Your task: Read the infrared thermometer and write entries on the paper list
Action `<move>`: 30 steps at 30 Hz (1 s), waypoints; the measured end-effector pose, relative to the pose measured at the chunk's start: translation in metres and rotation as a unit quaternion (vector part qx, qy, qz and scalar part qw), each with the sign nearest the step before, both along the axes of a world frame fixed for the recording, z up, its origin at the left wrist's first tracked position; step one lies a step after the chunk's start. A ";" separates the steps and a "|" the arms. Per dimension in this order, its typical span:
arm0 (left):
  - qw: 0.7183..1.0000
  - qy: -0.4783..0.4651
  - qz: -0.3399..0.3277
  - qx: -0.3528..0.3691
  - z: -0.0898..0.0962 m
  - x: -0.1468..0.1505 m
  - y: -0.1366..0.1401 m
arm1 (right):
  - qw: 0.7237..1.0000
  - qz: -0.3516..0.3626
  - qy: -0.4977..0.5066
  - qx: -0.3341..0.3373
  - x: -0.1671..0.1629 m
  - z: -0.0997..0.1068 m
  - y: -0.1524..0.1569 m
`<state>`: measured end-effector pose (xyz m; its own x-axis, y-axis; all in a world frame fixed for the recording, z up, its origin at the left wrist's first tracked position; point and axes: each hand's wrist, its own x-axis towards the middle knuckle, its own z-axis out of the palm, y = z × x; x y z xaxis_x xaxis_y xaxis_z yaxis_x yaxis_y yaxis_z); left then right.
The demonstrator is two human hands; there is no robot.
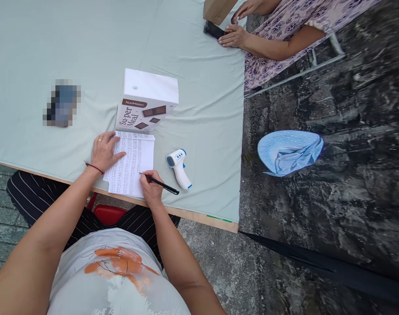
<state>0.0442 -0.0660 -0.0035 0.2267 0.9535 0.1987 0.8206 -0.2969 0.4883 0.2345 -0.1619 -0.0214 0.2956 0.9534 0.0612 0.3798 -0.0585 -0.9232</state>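
A sheet of paper point(130, 168) covered in rows of small writing lies at the table's near edge. My left hand point(105, 152) rests on its left side, fingers spread and a ring on one of them. In my right hand point(152, 188) is a black pen point(168, 188), its tip against the right part of the sheet. Just beyond the paper stands a white "Su-per Meal" box point(150, 98) with brown bars printed on it. A white and blue infrared thermometer point(178, 168) lies to the right of my right hand.
A pale green cloth point(206, 131) covers the table. A blurred-out, phone-like object point(62, 105) lies at left. Across the corner, another person's hands point(237, 35) touch a black object point(213, 29) beside a cardboard box point(219, 9). A light blue hat point(289, 152) lies on the dark surface at right.
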 end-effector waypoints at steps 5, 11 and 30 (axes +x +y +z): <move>1.000 0.004 0.000 0.006 0.000 0.000 0.000 | 1.000 0.003 -0.018 -0.003 0.000 0.001 0.001; 1.000 0.003 0.002 0.000 0.001 0.000 0.000 | 1.000 0.005 -0.022 0.002 0.000 0.002 0.001; 1.000 0.002 0.003 0.007 -0.002 0.000 0.001 | 0.999 -0.011 -0.041 0.016 -0.001 0.000 0.001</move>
<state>0.0440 -0.0653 -0.0050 0.2228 0.9519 0.2104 0.8241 -0.2992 0.4809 0.2337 -0.1605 -0.0213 0.3089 0.9440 0.1161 0.4538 -0.0390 -0.8903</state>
